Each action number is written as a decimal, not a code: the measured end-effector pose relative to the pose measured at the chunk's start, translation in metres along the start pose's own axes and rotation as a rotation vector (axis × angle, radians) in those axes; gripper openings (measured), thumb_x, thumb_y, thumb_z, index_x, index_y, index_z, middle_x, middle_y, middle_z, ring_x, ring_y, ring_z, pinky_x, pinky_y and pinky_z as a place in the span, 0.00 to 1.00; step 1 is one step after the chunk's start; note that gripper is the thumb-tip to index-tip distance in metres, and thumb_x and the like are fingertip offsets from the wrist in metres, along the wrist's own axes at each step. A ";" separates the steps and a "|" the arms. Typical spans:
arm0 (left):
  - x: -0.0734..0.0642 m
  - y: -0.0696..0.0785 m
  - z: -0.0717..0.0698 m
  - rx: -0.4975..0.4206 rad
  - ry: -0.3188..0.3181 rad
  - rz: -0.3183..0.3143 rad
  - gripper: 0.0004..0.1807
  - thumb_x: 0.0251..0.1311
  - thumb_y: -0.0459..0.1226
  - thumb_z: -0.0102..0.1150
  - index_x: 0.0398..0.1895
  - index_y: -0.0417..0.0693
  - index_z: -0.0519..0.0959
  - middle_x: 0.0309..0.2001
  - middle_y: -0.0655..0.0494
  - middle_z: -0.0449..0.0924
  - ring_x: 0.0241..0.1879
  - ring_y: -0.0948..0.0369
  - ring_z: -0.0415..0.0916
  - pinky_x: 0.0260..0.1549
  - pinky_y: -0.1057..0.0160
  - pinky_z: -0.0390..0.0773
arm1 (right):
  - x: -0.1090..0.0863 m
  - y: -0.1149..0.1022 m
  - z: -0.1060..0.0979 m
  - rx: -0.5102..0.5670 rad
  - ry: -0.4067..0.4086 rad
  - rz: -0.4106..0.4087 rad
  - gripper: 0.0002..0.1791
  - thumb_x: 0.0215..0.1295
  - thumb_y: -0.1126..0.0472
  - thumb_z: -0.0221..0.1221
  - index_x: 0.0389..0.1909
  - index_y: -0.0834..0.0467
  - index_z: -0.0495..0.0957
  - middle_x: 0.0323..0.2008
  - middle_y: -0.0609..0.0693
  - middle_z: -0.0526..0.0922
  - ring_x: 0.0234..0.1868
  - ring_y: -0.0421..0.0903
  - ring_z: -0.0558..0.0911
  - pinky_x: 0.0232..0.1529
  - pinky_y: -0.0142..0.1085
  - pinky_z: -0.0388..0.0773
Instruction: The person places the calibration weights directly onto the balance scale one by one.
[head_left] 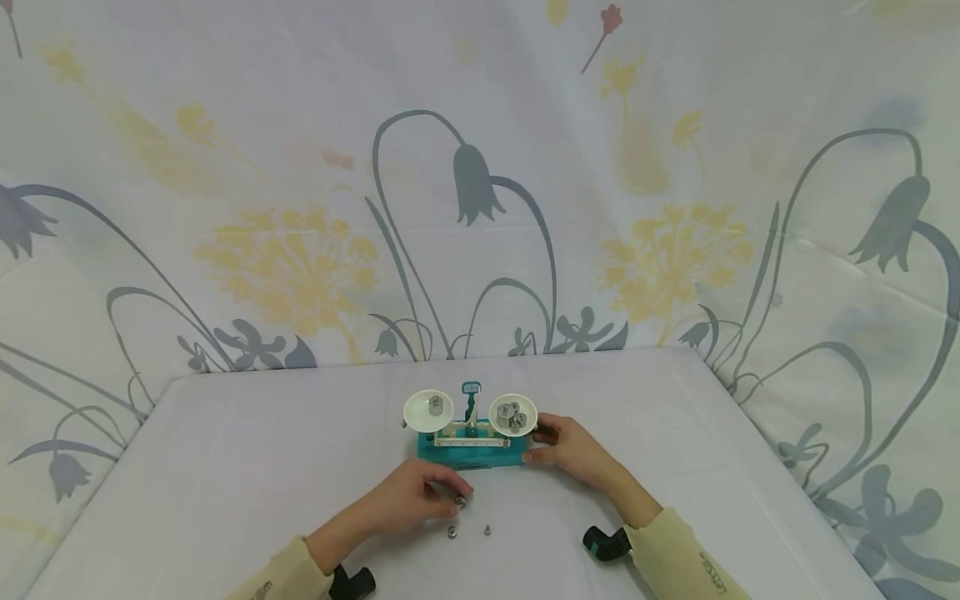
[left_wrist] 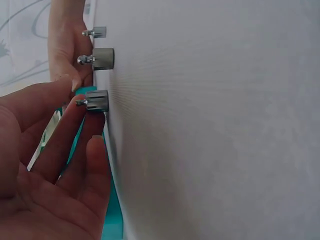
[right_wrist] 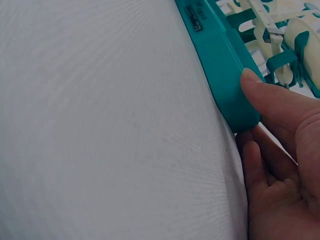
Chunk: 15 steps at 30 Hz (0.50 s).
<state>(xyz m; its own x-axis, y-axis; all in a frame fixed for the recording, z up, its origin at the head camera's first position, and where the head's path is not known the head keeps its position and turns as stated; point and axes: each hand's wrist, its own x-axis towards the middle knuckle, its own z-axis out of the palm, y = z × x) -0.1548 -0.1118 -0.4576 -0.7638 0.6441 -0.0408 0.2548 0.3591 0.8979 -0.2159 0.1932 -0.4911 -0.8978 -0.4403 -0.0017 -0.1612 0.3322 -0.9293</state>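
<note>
"How does the balance scale (head_left: pixel 465 457) lie?"

"Just below centre in the head view, on the table (head_left: pixel 262 467). Its long axis runs left to right, with the upright post's plate toward the top of the frame. One weight sits in the left pan (head_left: pixel 417 413), a cluster in the right pan (head_left: pixel 528 407)."

"And the left hand (head_left: pixel 401 498)?"

"It slants in from the lower left, fingers bent around a metal weight (head_left: pixel 461 502) in front of the base. Whether they pinch it, I can't tell."

"The right hand (head_left: pixel 577 450)?"

"It reaches in from the lower right and grips the scale's right end. The right wrist view puts the thumb on the base's edge, fingers curled by the end. There the base runs diagonally from the top toward the right, a dark label on its long face."

"What does the left wrist view add?"

"Knobs: three weights line up below the upper left, knobs pointing left, the smallest at the top. From the head, the two loose weights, nearer one (head_left: pixel 452 532) and small one (head_left: pixel 487 530), are just little shapes toward the bottom."
</note>
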 end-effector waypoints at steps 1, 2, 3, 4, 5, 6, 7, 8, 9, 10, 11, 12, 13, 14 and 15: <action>0.000 -0.001 0.000 -0.001 -0.001 -0.006 0.11 0.58 0.31 0.68 0.44 0.48 0.86 0.43 0.59 0.85 0.43 0.60 0.77 0.40 0.67 0.78 | 0.000 0.000 0.000 0.000 0.000 0.000 0.37 0.55 0.63 0.72 0.65 0.69 0.70 0.61 0.61 0.76 0.61 0.56 0.76 0.63 0.47 0.71; 0.001 -0.003 0.001 0.000 -0.003 -0.012 0.10 0.58 0.31 0.68 0.44 0.49 0.86 0.43 0.60 0.85 0.43 0.61 0.77 0.41 0.67 0.78 | 0.000 0.000 0.000 0.001 -0.001 0.000 0.37 0.55 0.63 0.72 0.65 0.69 0.70 0.61 0.61 0.76 0.61 0.56 0.76 0.63 0.48 0.71; 0.001 -0.005 0.001 0.003 -0.003 -0.017 0.10 0.59 0.31 0.68 0.43 0.50 0.86 0.43 0.61 0.85 0.43 0.62 0.77 0.41 0.67 0.78 | 0.000 0.000 0.000 0.001 -0.001 0.000 0.37 0.55 0.63 0.72 0.65 0.69 0.70 0.61 0.61 0.76 0.61 0.56 0.76 0.63 0.48 0.71; 0.002 -0.006 0.001 0.006 -0.003 -0.021 0.10 0.59 0.31 0.68 0.43 0.50 0.86 0.42 0.62 0.85 0.42 0.63 0.77 0.42 0.67 0.78 | 0.000 0.000 0.000 0.003 -0.001 0.000 0.37 0.55 0.63 0.72 0.65 0.69 0.69 0.61 0.61 0.76 0.61 0.56 0.76 0.63 0.48 0.71; 0.003 -0.008 0.001 0.009 -0.003 -0.023 0.10 0.59 0.31 0.69 0.43 0.51 0.86 0.42 0.63 0.85 0.42 0.63 0.77 0.42 0.67 0.78 | 0.000 -0.001 0.000 0.003 -0.001 0.001 0.37 0.55 0.63 0.72 0.65 0.69 0.69 0.61 0.61 0.76 0.61 0.56 0.76 0.63 0.48 0.71; 0.003 -0.009 0.000 0.014 -0.004 -0.025 0.10 0.59 0.31 0.69 0.42 0.52 0.86 0.41 0.64 0.84 0.42 0.64 0.77 0.43 0.67 0.78 | -0.001 -0.001 0.000 0.003 0.000 0.002 0.37 0.55 0.63 0.72 0.65 0.69 0.69 0.61 0.61 0.76 0.61 0.56 0.76 0.63 0.48 0.71; 0.004 -0.010 0.000 0.021 -0.005 -0.025 0.10 0.59 0.31 0.68 0.42 0.53 0.86 0.41 0.64 0.84 0.42 0.64 0.77 0.43 0.67 0.78 | -0.001 -0.001 0.000 0.002 0.001 0.004 0.37 0.55 0.63 0.72 0.65 0.69 0.69 0.61 0.61 0.76 0.61 0.56 0.76 0.63 0.49 0.71; 0.005 -0.011 0.000 0.031 -0.006 -0.023 0.10 0.59 0.31 0.68 0.41 0.53 0.86 0.40 0.65 0.84 0.41 0.64 0.77 0.43 0.67 0.78 | -0.001 -0.001 0.000 0.002 0.001 0.006 0.37 0.55 0.63 0.72 0.65 0.69 0.69 0.61 0.61 0.76 0.61 0.56 0.76 0.63 0.49 0.71; 0.005 -0.012 -0.001 0.041 -0.008 -0.017 0.10 0.59 0.31 0.68 0.41 0.53 0.86 0.40 0.65 0.84 0.41 0.65 0.76 0.42 0.67 0.78 | -0.001 -0.001 0.000 0.003 0.002 0.008 0.37 0.55 0.63 0.72 0.65 0.69 0.69 0.61 0.60 0.76 0.61 0.56 0.76 0.63 0.49 0.71; 0.006 -0.013 -0.001 0.049 -0.011 -0.010 0.09 0.59 0.31 0.68 0.40 0.53 0.86 0.39 0.65 0.83 0.40 0.65 0.76 0.41 0.67 0.78 | -0.001 -0.001 0.000 0.003 0.002 0.009 0.38 0.55 0.63 0.72 0.65 0.69 0.69 0.61 0.60 0.76 0.61 0.56 0.76 0.63 0.49 0.71; 0.006 -0.013 -0.002 0.059 -0.014 -0.004 0.09 0.58 0.31 0.69 0.39 0.53 0.86 0.38 0.65 0.83 0.39 0.65 0.76 0.40 0.68 0.77 | -0.001 -0.002 0.000 0.004 0.003 0.010 0.37 0.55 0.64 0.72 0.65 0.69 0.69 0.61 0.60 0.76 0.61 0.56 0.76 0.63 0.49 0.71; 0.006 -0.014 -0.002 0.070 -0.017 0.001 0.08 0.58 0.31 0.69 0.39 0.53 0.86 0.37 0.64 0.83 0.38 0.65 0.75 0.39 0.68 0.77 | -0.001 -0.002 0.000 0.006 0.002 0.011 0.37 0.55 0.64 0.72 0.65 0.69 0.69 0.61 0.60 0.76 0.61 0.56 0.76 0.63 0.49 0.71; 0.006 -0.014 -0.002 0.078 -0.018 0.005 0.08 0.58 0.31 0.69 0.38 0.52 0.86 0.36 0.64 0.83 0.36 0.66 0.75 0.37 0.68 0.77 | -0.001 -0.002 0.000 0.007 0.002 0.012 0.37 0.55 0.64 0.72 0.65 0.69 0.69 0.61 0.60 0.76 0.61 0.56 0.76 0.63 0.49 0.70; 0.006 -0.014 -0.002 0.087 -0.020 0.007 0.08 0.57 0.31 0.70 0.37 0.52 0.86 0.35 0.64 0.82 0.35 0.66 0.74 0.36 0.68 0.76 | -0.001 -0.003 0.000 0.007 0.002 0.012 0.37 0.55 0.64 0.72 0.65 0.69 0.69 0.61 0.60 0.76 0.61 0.56 0.76 0.64 0.49 0.70; 0.007 -0.014 -0.002 0.090 -0.021 0.006 0.08 0.57 0.30 0.70 0.37 0.52 0.86 0.34 0.63 0.82 0.35 0.66 0.74 0.35 0.69 0.76 | -0.001 -0.003 0.000 0.006 0.001 0.013 0.37 0.55 0.64 0.72 0.65 0.69 0.69 0.61 0.60 0.76 0.61 0.56 0.76 0.64 0.48 0.70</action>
<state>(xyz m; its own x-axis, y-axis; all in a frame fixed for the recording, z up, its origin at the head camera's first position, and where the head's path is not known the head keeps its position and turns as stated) -0.1647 -0.1142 -0.4695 -0.7496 0.6603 -0.0460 0.3120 0.4138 0.8553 -0.2142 0.1930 -0.4884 -0.9004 -0.4348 -0.0137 -0.1464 0.3326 -0.9316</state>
